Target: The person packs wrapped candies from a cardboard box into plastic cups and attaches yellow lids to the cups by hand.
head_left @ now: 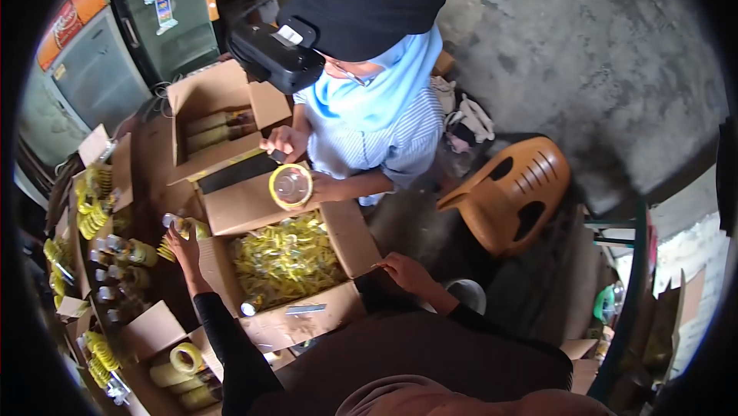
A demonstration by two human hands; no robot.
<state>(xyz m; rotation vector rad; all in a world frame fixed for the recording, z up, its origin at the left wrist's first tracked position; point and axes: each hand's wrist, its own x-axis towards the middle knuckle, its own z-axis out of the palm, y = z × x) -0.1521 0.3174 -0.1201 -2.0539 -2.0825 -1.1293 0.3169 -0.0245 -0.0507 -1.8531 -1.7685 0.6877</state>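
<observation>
My left hand reaches over the brown table, its fingers curled round a small clear bottle. Beside its fingers is a stack of yellow rings. My right hand is at the right corner of an open cardboard box, thumb and fingers pinched; what they hold, if anything, is too small to make out. Yellow and clear plastic pieces fill this box, and a clear bottle lies at its near left corner.
Opposite me, a co-worker holds a round clear container with a yellow rim. Several bottles stand at left. Another box holds jars; a tape roll lies in a nearer box. An orange plastic chair is at right.
</observation>
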